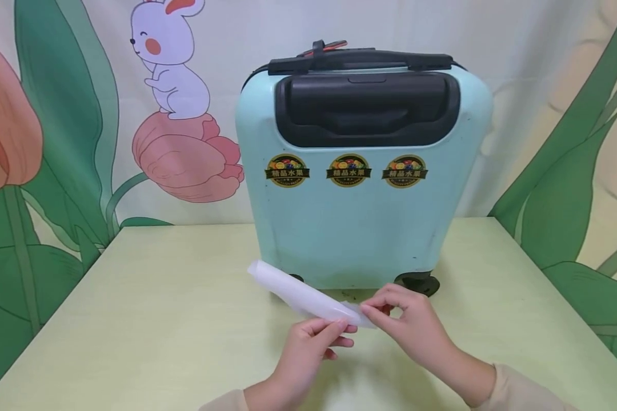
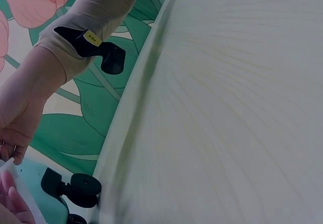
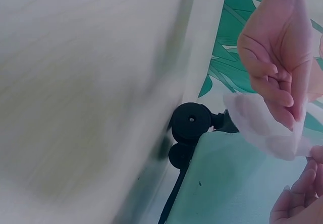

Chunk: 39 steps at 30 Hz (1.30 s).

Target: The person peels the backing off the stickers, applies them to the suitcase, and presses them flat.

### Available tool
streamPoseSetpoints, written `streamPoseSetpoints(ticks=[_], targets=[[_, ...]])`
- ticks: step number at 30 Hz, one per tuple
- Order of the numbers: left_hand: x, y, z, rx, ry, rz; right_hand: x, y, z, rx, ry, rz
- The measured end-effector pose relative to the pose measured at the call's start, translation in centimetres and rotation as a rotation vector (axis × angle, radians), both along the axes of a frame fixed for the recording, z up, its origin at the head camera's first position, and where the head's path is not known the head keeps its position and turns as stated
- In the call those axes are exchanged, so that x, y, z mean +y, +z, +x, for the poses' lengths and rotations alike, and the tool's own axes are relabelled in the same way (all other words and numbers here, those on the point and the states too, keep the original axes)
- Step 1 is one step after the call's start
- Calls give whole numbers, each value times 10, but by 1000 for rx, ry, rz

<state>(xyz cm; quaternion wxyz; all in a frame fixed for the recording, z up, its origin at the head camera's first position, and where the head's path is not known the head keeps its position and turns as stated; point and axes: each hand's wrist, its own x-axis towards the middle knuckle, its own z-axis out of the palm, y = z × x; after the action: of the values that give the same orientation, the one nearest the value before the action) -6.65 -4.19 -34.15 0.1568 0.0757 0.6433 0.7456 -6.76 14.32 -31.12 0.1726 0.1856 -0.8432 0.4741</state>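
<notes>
My left hand (image 1: 311, 345) pinches the lower edge of a curled, white translucent sheet (image 1: 300, 291) between thumb and fingers. At the sheet's right end, my right hand (image 1: 411, 319) pinches a corner with thumb and forefinger. The sheet slants up to the left, held above the table in front of a light blue suitcase (image 1: 349, 234). Three round fruit stickers (image 1: 348, 170) sit in a row on the suitcase, below its black handle recess. In the right wrist view, the pale sheet (image 3: 252, 123) hangs by the left hand's fingers; what is on its inner face cannot be seen.
The suitcase stands upright at the back of a pale yellow table (image 1: 149, 319), with a black wheel (image 1: 417, 282) at its lower right. Behind hangs a backdrop (image 1: 216, 34) printed with a rabbit, flowers and leaves. A black wrist mount (image 2: 93, 47) shows on a sleeve.
</notes>
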Motion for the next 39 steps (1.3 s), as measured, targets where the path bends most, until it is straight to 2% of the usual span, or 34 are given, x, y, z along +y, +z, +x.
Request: streamPoseSetpoints(ticks=[7, 14, 20, 24, 30, 35, 39], targets=[[-2, 1, -1, -51, 2, 15, 2, 6, -4, -54, -37, -31], [-10, -9, -1, -119, -25, 11, 2, 1, -8, -101, -48, -82], [-12, -15, 7, -216, -12, -2, 4, -2, -3, -131, -67, -107], [-13, -13, 3, -220, -28, 18, 8, 6, -7, -112, -67, -126], [-19, -16, 5, -256, -58, 15, 12, 10, -8, -144, -63, -166], [-22, -16, 4, -276, -46, 24, 14, 13, -12, -179, -77, -188], [-25, -17, 6, -292, -65, 17, 13, 14, -12, -189, -72, -186]])
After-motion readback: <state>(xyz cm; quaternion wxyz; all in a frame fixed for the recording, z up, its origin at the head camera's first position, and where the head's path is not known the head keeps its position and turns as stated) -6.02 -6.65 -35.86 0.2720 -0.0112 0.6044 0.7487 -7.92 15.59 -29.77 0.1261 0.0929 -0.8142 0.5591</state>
